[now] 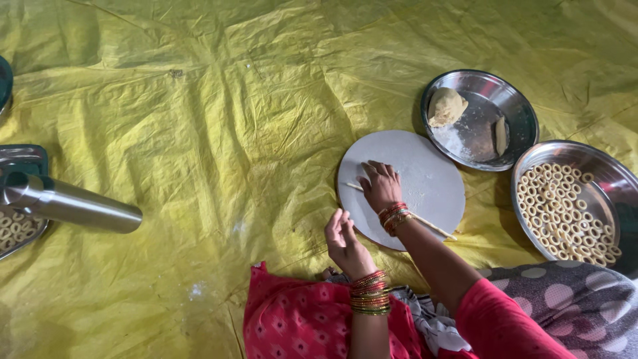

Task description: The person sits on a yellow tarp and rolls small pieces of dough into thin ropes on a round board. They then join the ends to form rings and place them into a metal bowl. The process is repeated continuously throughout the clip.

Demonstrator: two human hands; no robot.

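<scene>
My right hand (380, 187) lies palm down on a thin rope of dough (435, 228) stretched across a round white board (425, 174). The rope sticks out on both sides of the hand. My left hand (343, 238) is raised beside the board's near left edge, fingers together and curled; whether it pinches anything is hard to tell. Both wrists wear red and gold bangles. A steel plate (515, 113) behind the board holds a lump of dough (446, 106) and a smaller piece (501, 135) with some flour.
A steel plate (615, 179) at the right holds several small dough rings. At the left edge lie a shiny metal cylinder (73, 205) and another tray of rings (13, 233). A yellow plastic sheet (219, 113) covers the floor. My red and dotted clothing fills the bottom.
</scene>
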